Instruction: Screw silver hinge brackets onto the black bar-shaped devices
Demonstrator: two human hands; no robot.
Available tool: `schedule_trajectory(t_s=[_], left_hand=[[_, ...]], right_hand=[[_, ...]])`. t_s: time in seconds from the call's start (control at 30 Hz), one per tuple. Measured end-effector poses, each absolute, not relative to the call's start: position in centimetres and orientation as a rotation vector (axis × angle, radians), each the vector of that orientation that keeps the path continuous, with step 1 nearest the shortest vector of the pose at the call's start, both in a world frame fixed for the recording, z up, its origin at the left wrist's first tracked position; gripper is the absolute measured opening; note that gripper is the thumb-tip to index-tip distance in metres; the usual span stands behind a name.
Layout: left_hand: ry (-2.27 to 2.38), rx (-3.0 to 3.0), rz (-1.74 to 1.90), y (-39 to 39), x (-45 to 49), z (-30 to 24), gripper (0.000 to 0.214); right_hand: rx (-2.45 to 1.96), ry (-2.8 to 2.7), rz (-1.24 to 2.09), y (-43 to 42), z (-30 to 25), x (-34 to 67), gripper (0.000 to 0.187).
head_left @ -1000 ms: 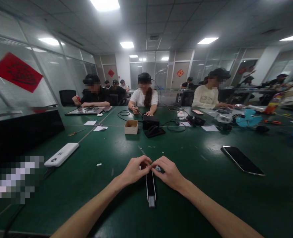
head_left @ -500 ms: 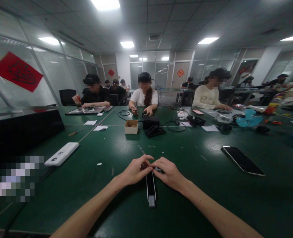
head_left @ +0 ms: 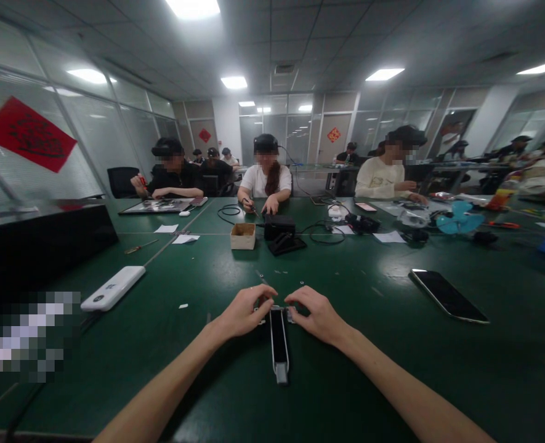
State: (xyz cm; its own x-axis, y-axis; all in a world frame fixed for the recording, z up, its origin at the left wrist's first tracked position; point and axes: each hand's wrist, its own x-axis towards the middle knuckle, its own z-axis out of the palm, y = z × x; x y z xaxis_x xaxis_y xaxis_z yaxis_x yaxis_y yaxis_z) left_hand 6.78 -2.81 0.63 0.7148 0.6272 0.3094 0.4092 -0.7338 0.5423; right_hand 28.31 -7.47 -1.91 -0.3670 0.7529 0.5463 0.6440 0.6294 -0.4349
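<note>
A long, narrow device with a black middle, a white rim and a grey near end [head_left: 279, 344] lies on the green table in front of me. Small pale parts [head_left: 292, 315] show at both sides of its far end, partly covered by my hands; I cannot tell whether they are joined to it. My left hand [head_left: 249, 311] hovers at the left of that end, fingers curved, thumb and forefinger apart. At the right side, my right hand [head_left: 316, 314] is likewise curled loosely, with a gap between thumb and forefinger. Neither visibly grips anything.
A thin screwdriver-like tool [head_left: 262, 278] and tiny bits lie beyond my hands. To the left are a white power bank [head_left: 114, 288] and a white scrap [head_left: 183, 306]. A phone [head_left: 450, 296] rests at the right. Ahead stand a small box [head_left: 243, 237] and co-workers across the table.
My hands have drawn apart from above the device's far end, left hand leftward, right hand slightly rightward. The far end and its small side parts now show between them.
</note>
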Motion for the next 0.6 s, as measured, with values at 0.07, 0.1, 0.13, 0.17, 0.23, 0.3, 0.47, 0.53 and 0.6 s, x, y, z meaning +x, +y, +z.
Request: schedule_trajectory(t_s=[0.07,0.1,0.13,0.17,0.23,0.3,0.47,0.53,0.6], left_hand=[[0.821,2.623,0.632,-2.1,6.1,0.8,0.015],[0.847,2.690,0.593,-1.8,5.7,0.8,0.014],[0.870,2.742,0.543,-1.5,5.4,0.9,0.013],[0.890,2.779,0.489,-1.3,5.1,0.9,0.013],[0.918,2.814,0.376,-1.1,4.8,0.9,0.011],[0.927,2.811,0.286,-1.1,4.8,0.9,0.010],[0.915,2.767,0.240,-1.5,5.2,0.7,0.012],[0.891,2.763,0.257,-1.5,5.2,0.6,0.012],[0.869,2.760,0.269,-1.4,5.2,0.5,0.012]], right_hand=[[-1.157,-2.128,0.233,-7.3,-2.0,28.8,0.013],[-1.190,-2.134,0.261,-7.2,-2.1,29.0,0.012],[-1.219,-2.138,0.289,-7.1,-2.2,29.1,0.012],[-1.243,-2.140,0.317,-7.0,-2.4,29.2,0.012],[-1.274,-2.142,0.374,-7.0,-2.5,29.4,0.013],[-1.282,-2.147,0.423,-7.0,-2.7,29.4,0.013],[-1.263,-2.161,0.447,-7.0,-2.8,29.4,0.014],[-1.267,-2.161,0.459,-7.1,-2.7,29.4,0.013],[-1.271,-2.160,0.476,-7.1,-2.7,29.3,0.013]])
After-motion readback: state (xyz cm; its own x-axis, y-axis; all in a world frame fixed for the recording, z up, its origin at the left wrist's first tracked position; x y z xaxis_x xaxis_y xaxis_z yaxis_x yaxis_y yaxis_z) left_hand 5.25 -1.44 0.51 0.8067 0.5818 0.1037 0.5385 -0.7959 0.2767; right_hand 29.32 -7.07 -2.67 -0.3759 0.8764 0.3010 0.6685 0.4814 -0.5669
